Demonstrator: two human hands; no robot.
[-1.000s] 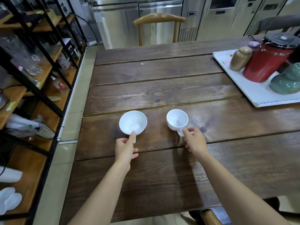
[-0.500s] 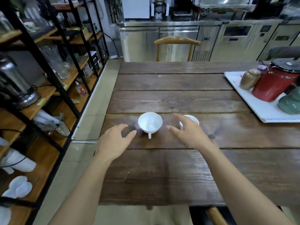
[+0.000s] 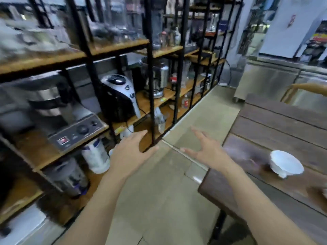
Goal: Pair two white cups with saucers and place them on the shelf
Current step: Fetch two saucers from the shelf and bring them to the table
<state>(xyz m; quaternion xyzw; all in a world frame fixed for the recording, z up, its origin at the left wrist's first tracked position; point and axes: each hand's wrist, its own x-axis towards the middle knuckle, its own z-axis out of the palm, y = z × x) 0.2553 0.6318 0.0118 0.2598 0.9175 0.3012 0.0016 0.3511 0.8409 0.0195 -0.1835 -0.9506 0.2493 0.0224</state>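
Note:
One white cup stands on the dark wooden table at the right. A sliver of white at the right edge may be the second cup; I cannot tell. My left hand is open, fingers spread, in the air in front of the black-framed wooden shelf. Just left of the table's corner my right hand hovers above the floor, open and holding nothing. No saucers are visible in this blurred view.
The shelf carries a metal machine with dials, a black-and-silver appliance, white containers and glassware. A tiled floor aisle runs between shelf and table. Steel counters and a chair back lie beyond.
The view has swung left from the table toward the shelf. Both hands have left the cups and moved left, empty, off the table edge; the cups stay on the table.

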